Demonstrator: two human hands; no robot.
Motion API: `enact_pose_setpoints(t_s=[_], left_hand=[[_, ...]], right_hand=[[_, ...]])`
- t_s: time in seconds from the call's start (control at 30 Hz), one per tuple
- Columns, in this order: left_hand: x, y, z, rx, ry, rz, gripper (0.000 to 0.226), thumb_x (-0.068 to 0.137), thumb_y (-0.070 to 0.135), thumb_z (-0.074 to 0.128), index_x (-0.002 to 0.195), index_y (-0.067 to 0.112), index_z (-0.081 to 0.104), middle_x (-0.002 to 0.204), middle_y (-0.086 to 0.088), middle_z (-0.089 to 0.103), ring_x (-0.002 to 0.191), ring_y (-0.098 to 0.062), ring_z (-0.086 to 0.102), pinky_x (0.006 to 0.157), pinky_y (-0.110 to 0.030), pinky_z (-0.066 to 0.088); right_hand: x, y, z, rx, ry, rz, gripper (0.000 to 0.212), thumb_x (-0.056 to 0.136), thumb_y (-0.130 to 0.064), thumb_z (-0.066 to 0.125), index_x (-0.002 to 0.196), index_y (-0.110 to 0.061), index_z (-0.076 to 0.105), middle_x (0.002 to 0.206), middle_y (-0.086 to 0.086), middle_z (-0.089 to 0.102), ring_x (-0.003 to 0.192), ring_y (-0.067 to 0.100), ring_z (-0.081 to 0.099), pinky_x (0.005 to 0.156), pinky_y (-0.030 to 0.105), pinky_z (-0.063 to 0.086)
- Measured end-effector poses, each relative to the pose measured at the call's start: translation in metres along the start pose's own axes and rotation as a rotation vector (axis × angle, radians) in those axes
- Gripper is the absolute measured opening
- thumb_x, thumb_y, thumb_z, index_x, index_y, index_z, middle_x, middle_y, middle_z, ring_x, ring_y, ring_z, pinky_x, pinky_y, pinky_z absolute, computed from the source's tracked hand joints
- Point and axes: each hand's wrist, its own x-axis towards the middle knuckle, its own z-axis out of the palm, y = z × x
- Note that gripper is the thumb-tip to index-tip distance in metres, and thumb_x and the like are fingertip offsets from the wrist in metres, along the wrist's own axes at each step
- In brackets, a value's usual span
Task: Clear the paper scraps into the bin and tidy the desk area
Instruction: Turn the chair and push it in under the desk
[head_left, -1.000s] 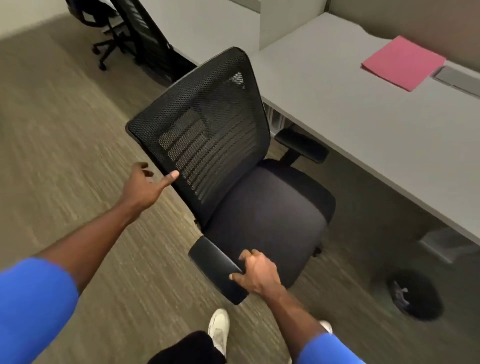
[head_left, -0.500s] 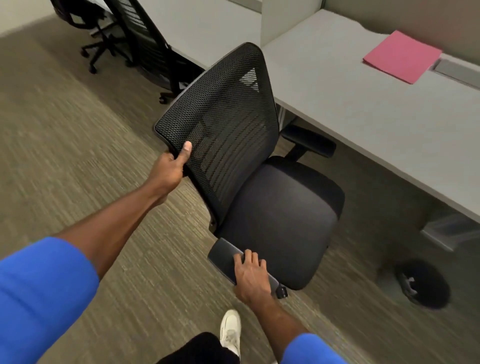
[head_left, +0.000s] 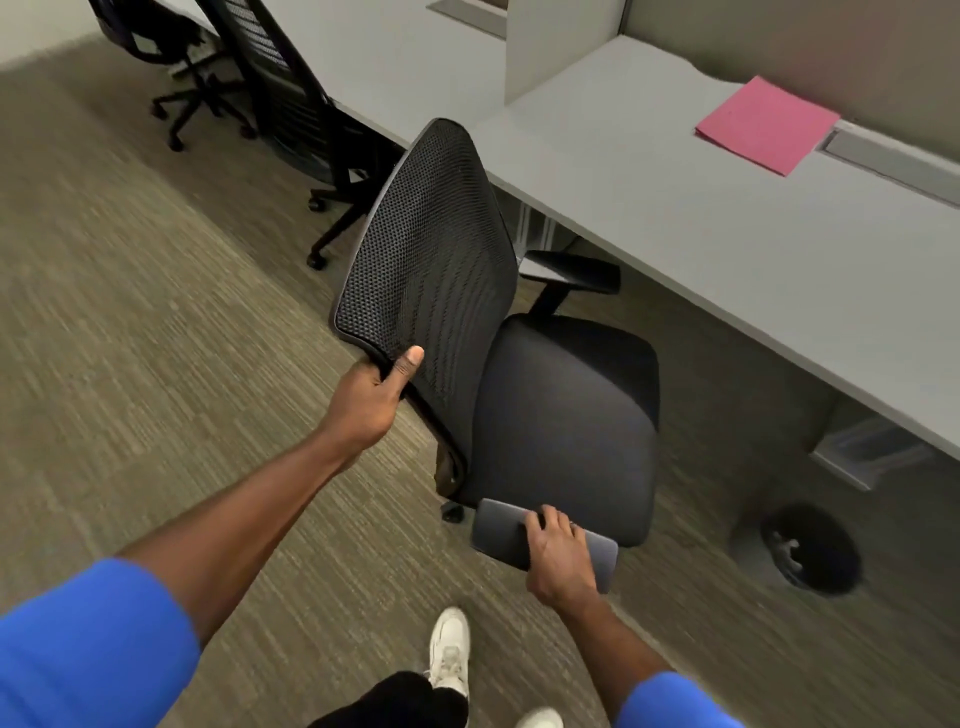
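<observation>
A: Where are our hands?

B: Our left hand (head_left: 371, 402) is clamped on the lower edge of the chair's (head_left: 563, 415) mesh back (head_left: 431, 249), thumb on the front. Our right hand (head_left: 558, 558) grips the near armrest (head_left: 498, 530) from above.

A: And around the chair?

B: Its seat faces the grey desk (head_left: 727, 218), where a pink folder (head_left: 766, 122) lies near the back wall. The black bin (head_left: 810, 551) stands on the carpet to the right, under the desk edge; pale bits inside may be paper scraps (head_left: 789, 548), too blurred to say.
</observation>
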Motion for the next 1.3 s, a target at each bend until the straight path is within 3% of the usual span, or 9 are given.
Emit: enact_pose_setpoints(t_s=[0.23, 0.33, 0.4, 0.5, 0.67, 0.8, 0.97, 1.07, 1.3], left_hand=[[-0.062, -0.002, 0.037, 0.078, -0.001, 0.049, 0.056, 0.099, 0.068, 0.056, 0.130, 0.023, 0.068, 0.123, 0.008, 0.077, 0.118, -0.012, 0.070, 0.109, -0.042, 0.056], [-0.089, -0.003, 0.050, 0.179, 0.017, 0.055, 0.057, 0.100, 0.065, 0.049, 0.104, 0.010, 0.061, 0.077, 0.001, 0.068, 0.073, -0.018, 0.064, 0.078, -0.045, 0.055], [-0.105, -0.005, 0.058, 0.257, 0.012, 0.055, 0.051, 0.105, 0.056, 0.048, 0.098, 0.006, 0.056, 0.064, 0.004, 0.053, 0.063, -0.029, 0.056, 0.072, -0.049, 0.053], [-0.124, -0.005, 0.064, 0.330, -0.039, 0.075, 0.049, 0.110, 0.047, 0.047, 0.102, 0.000, 0.059, 0.075, -0.008, 0.065, 0.072, -0.032, 0.062, 0.080, -0.056, 0.055], [-0.152, -0.012, 0.061, 0.455, -0.197, 0.217, 0.039, 0.111, 0.038, 0.050, 0.125, 0.007, 0.069, 0.120, -0.012, 0.077, 0.114, -0.030, 0.071, 0.099, -0.045, 0.055], [-0.164, -0.023, 0.040, 0.547, -0.239, 0.457, 0.030, 0.108, 0.031, 0.056, 0.126, 0.017, 0.074, 0.119, -0.003, 0.077, 0.110, -0.022, 0.071, 0.095, -0.040, 0.056], [-0.154, -0.030, -0.003, 0.649, 0.055, 0.548, 0.015, 0.100, 0.023, 0.069, 0.110, 0.017, 0.078, 0.102, 0.000, 0.075, 0.094, -0.024, 0.068, 0.085, -0.044, 0.055], [-0.141, -0.015, -0.033, 0.606, 0.254, 0.659, 0.024, 0.100, 0.033, 0.063, 0.100, 0.013, 0.076, 0.094, -0.002, 0.075, 0.086, -0.025, 0.069, 0.080, -0.047, 0.056], [-0.094, 0.017, -0.060, 0.667, 0.297, 0.889, 0.042, 0.099, 0.051, 0.067, 0.119, 0.014, 0.069, 0.132, -0.005, 0.064, 0.127, -0.024, 0.062, 0.108, -0.045, 0.050]], right_hand=[[-0.026, 0.039, -0.011, 0.084, -0.030, 0.067, 0.060, 0.088, -0.028, 0.062, 0.143, -0.013, 0.046, 0.153, 0.012, 0.044, 0.147, 0.031, 0.040, 0.120, 0.039, 0.038], [-0.037, 0.048, -0.017, 0.161, -0.042, 0.116, 0.059, 0.088, -0.030, 0.066, 0.141, -0.011, 0.049, 0.152, 0.015, 0.044, 0.145, 0.033, 0.041, 0.115, 0.042, 0.045], [-0.045, 0.047, -0.021, 0.253, 0.008, 0.152, 0.055, 0.087, -0.030, 0.066, 0.138, -0.015, 0.051, 0.147, 0.012, 0.046, 0.140, 0.032, 0.045, 0.105, 0.046, 0.052], [-0.057, 0.036, -0.023, 0.377, 0.143, 0.144, 0.062, 0.086, -0.030, 0.069, 0.145, -0.022, 0.049, 0.147, 0.006, 0.046, 0.140, 0.029, 0.047, 0.103, 0.047, 0.055], [-0.078, -0.003, -0.034, 0.512, 0.398, 0.006, 0.074, 0.080, -0.033, 0.075, 0.148, -0.027, 0.047, 0.149, -0.002, 0.044, 0.139, 0.023, 0.048, 0.104, 0.044, 0.057], [-0.105, -0.034, -0.058, 0.572, 0.633, -0.113, 0.078, 0.078, -0.030, 0.073, 0.150, -0.022, 0.045, 0.150, -0.001, 0.045, 0.140, 0.019, 0.048, 0.113, 0.040, 0.050], [-0.145, -0.057, -0.094, 0.513, 0.887, -0.157, 0.079, 0.080, -0.044, 0.079, 0.150, -0.022, 0.048, 0.150, -0.003, 0.050, 0.139, 0.016, 0.050, 0.107, 0.035, 0.048], [-0.163, -0.066, -0.108, 0.454, 0.943, -0.163, 0.074, 0.084, -0.054, 0.078, 0.146, -0.021, 0.054, 0.147, 0.000, 0.053, 0.136, 0.017, 0.052, 0.104, 0.039, 0.048], [-0.176, -0.073, -0.118, 0.264, 0.985, 0.024, 0.056, 0.094, -0.059, 0.066, 0.135, -0.020, 0.063, 0.134, 0.003, 0.061, 0.124, 0.021, 0.058, 0.104, 0.045, 0.046]])
